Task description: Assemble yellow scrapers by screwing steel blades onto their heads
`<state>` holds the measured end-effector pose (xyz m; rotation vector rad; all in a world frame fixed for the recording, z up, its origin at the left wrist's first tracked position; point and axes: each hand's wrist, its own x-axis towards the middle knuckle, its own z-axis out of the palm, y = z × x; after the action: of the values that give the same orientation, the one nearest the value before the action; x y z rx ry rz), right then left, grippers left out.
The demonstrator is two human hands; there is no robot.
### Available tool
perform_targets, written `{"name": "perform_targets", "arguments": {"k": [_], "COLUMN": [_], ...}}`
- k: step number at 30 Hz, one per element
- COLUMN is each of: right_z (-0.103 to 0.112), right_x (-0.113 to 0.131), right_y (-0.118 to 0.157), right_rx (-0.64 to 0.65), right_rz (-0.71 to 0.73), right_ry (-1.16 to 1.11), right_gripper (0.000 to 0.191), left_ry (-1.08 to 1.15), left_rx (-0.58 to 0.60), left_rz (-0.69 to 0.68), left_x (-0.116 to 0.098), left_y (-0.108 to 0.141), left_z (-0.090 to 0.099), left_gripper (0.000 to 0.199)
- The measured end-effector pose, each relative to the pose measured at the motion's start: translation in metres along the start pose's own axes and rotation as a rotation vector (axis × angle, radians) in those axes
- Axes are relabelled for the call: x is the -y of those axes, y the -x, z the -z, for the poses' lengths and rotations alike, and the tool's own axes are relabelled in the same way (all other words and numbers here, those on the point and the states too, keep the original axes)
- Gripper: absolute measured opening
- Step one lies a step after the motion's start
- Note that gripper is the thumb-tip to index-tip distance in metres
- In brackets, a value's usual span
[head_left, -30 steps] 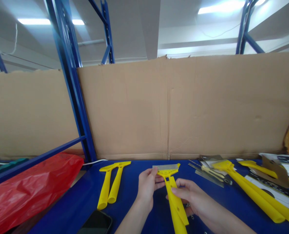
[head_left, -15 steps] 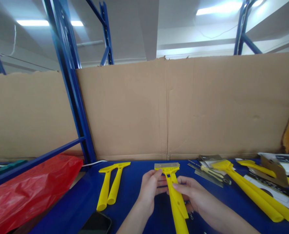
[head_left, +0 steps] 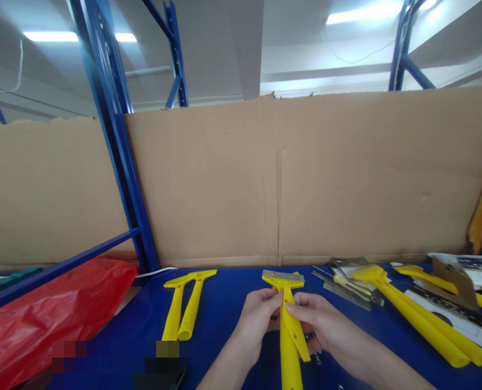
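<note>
Both hands hold a yellow scraper upright in front of me, its wide head with a metal blade at the top. My left hand pinches the scraper's neck from the left. From the right, my right hand grips a flat yellow piece that lies slantwise over the handle. Small metal bits lie on the blue table just below my right hand. Two more yellow scrapers rest side by side to the left.
At the right are more yellow scrapers, a screwdriver, thin metal strips and printed packaging. A red plastic bag lies left, beside a blue post. Cardboard stands behind. The lower left is pixelated.
My left hand has shifted right and its fingers have moved from beside the blade down to the neck. The scraper's head has turned slightly and its handle's lower end has swung left.
</note>
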<state>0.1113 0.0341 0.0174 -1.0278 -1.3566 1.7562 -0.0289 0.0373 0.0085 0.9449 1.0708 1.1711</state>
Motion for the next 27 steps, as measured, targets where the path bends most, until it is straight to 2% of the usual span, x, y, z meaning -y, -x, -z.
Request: {"name": "perform_targets", "arguments": {"k": [4, 11, 14, 20, 24, 27], "right_z": [0.003, 0.025, 0.039, 0.055, 0.053, 0.047], "right_x": [0.005, 0.022, 0.030, 0.042, 0.045, 0.046], "right_y": [0.001, 0.002, -0.002, -0.022, -0.035, -0.044], "right_rx": [-0.030, -0.083, -0.166, -0.431, -0.487, -0.474], "right_rz": [-0.040, -0.054, 0.023, 0.190, 0.239, 0.289], "right_ry": [0.077, 0.217, 0.204, 0.278, 0.305, 0.341], "right_gripper": [0.024, 0.024, 0.026, 0.025, 0.020, 0.014], "left_ry": [-0.003, 0.022, 0.014, -0.005, -0.008, -0.012], "left_rx": [0.016, -0.067, -0.090, -0.079, -0.052, -0.053], "left_rz": [-0.025, 0.015, 0.034, 0.075, 0.086, 0.088], "left_x": [-0.001, -0.001, -0.001, 0.002, 0.004, 0.005], "left_y": [0.003, 0.003, 0.001, 0.001, 0.001, 0.000], "left_z": [-0.003, -0.001, 0.003, 0.001, 0.000, 0.001], "left_gripper": [0.033, 0.026, 0.025, 0.023, 0.022, 0.020]}}
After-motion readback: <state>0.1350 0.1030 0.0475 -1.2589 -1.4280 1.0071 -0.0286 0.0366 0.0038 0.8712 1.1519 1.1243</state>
